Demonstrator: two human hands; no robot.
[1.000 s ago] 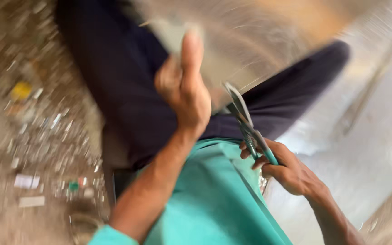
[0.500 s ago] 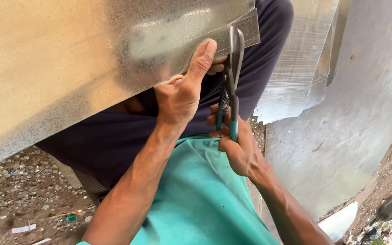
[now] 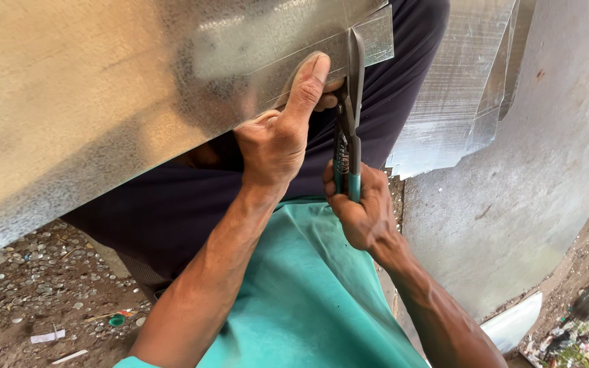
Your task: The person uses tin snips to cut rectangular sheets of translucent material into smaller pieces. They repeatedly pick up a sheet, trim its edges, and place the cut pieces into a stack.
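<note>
A large galvanized metal sheet [image 3: 103, 102] lies across my lap, filling the upper left. My left hand [image 3: 277, 133] grips its near edge, thumb pressed flat on top of the sheet. My right hand [image 3: 359, 208] is closed around the teal handles of tin snips [image 3: 350, 123]. The snips point away from me, and their blades bite into the sheet's edge just right of my left thumb. A narrow strip of the sheet [image 3: 376, 37] sits to the right of the blades.
More sheet metal [image 3: 512, 177] lies at the right, one piece folded and upright [image 3: 458, 88]. The ground at lower left [image 3: 42, 300] is gravel strewn with small litter. My dark trousers [image 3: 172, 204] and teal shirt [image 3: 301, 300] fill the middle.
My view swung from a blurred look at the ground to the sheet. My right hand brought the snips up to the sheet's edge, and my left hand settled its thumb on top.
</note>
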